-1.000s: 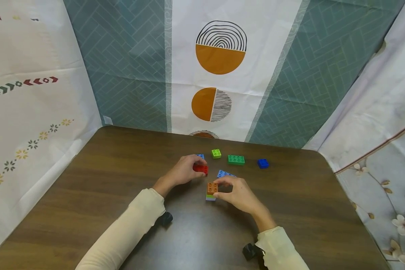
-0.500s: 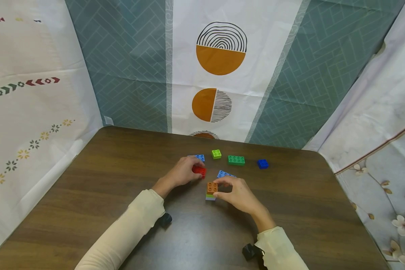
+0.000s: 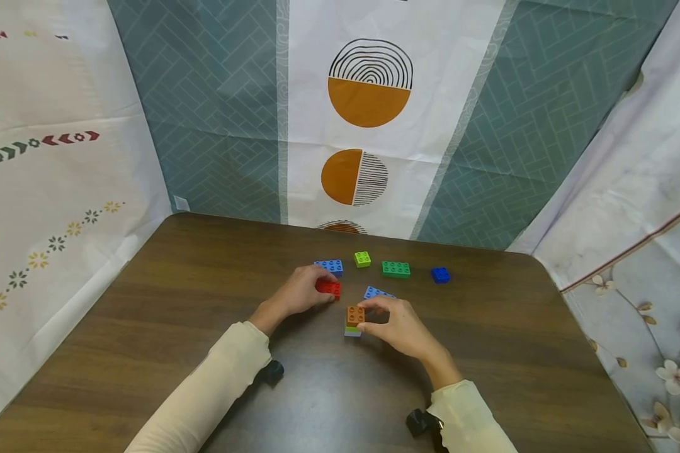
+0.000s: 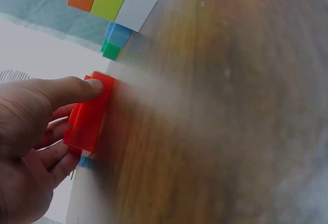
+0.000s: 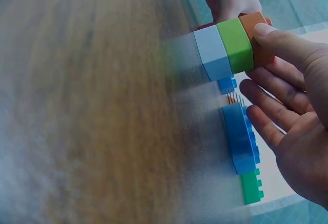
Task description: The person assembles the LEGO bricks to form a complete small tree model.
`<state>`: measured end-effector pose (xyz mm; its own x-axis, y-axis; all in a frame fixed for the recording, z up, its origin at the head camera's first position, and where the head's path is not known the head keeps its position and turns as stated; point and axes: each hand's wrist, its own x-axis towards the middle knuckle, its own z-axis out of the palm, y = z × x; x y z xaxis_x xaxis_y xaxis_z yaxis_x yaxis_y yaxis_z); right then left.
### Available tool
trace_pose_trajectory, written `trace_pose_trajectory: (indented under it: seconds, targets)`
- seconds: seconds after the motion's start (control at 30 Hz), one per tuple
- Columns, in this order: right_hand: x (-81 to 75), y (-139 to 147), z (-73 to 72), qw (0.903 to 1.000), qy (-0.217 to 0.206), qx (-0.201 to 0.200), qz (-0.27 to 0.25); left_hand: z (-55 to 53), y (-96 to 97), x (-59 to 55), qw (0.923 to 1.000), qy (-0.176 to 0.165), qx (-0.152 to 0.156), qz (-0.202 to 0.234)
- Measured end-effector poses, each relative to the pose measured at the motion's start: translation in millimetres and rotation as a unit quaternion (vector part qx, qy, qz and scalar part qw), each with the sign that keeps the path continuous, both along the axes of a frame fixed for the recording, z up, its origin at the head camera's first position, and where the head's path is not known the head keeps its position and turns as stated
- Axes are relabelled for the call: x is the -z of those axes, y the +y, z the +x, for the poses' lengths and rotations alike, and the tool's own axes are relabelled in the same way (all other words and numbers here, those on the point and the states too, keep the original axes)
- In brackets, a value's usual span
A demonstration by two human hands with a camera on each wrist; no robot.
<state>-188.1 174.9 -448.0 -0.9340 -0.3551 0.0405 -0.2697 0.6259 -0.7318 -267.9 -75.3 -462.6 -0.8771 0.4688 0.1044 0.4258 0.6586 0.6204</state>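
Note:
My left hand (image 3: pixel 301 290) pinches a red toy building brick (image 4: pixel 96 112) by its ends, low over the table and left of a small stack. Thumb and index finger of my right hand (image 3: pixel 401 324) grip the orange-brown brick (image 5: pixel 258 52) that tops this stack. Under it come a lime green brick (image 5: pixel 236 45) and a pale blue-grey brick (image 5: pixel 212 54) at the bottom. In the right wrist view, the other right fingers reach out loosely past the stack. Just behind the right hand lies a light blue brick (image 3: pixel 375 292), partly hidden by its fingers.
Behind the left hand lies a blue brick (image 3: pixel 332 265). Along the back of the brown table (image 3: pixel 164 302) are a small lime brick (image 3: pixel 362 258), a long green brick (image 3: pixel 396 269) and a small dark blue brick (image 3: pixel 440 275). Patterned cloths hang around the table.
My left hand has slid a little left and nearer to me with the red brick, uncovering more of the blue brick behind. The right hand and the stack have stayed in place.

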Motion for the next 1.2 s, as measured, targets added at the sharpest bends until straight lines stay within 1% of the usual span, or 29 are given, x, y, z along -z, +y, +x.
trace_pose_trajectory:
  seconds: [0.17,0.23,0.3,0.4,0.5,0.6,0.7,0.77,0.93,1.03,1.2]
  targets:
    - [0.4,-0.3,-0.1,1.0,0.003,-0.001,0.003,1.2,-2.6,1.0,1.0,0.001,-0.002,0.001]
    - [0.0,-0.8,-0.3,1.0,0.002,-0.003,0.003,3.5,-3.8,-1.7,1.0,0.002,-0.001,0.001]
    - [-0.4,-1.4,-0.5,1.0,0.002,-0.006,0.004,6.8,-5.6,-6.3,1.0,0.001,0.0,0.006]
    - [-1.3,-2.1,-1.0,0.9999,0.002,-0.01,0.002,12.8,-8.9,-16.8,0.9997,-0.001,0.002,0.023]
    - [-2.3,-2.5,-1.5,0.9999,0.004,-0.013,-0.001,18.5,-12.5,-27.2,0.9991,-0.001,-0.001,0.042]
    - [-2.2,-2.3,-2.0,0.9999,0.004,-0.014,-0.002,25.1,-14.9,-34.8,0.9984,-0.003,-0.003,0.056]
    - [-0.9,-1.9,-1.9,0.9999,0.002,-0.01,-0.001,32.6,-15.0,-39.9,0.9977,-0.012,0.006,0.067]
    - [0.3,-1.5,-1.5,1.0,-0.001,-0.006,0.0,37.5,-13.8,-42.8,0.9973,-0.014,0.017,0.07]
    - [1.6,-1.5,0.1,0.9999,-0.012,0.002,-0.003,47.7,-8.8,-50.6,0.9966,-0.003,0.045,0.069]
    - [1.5,-1.7,0.8,0.9998,-0.017,0.002,-0.008,51.4,-6.4,-54.3,0.9962,-0.005,0.056,0.066]
    - [1.1,-1.7,0.5,0.9999,-0.014,-0.001,-0.01,54.9,-3.5,-56.1,0.9958,-0.01,0.065,0.063]
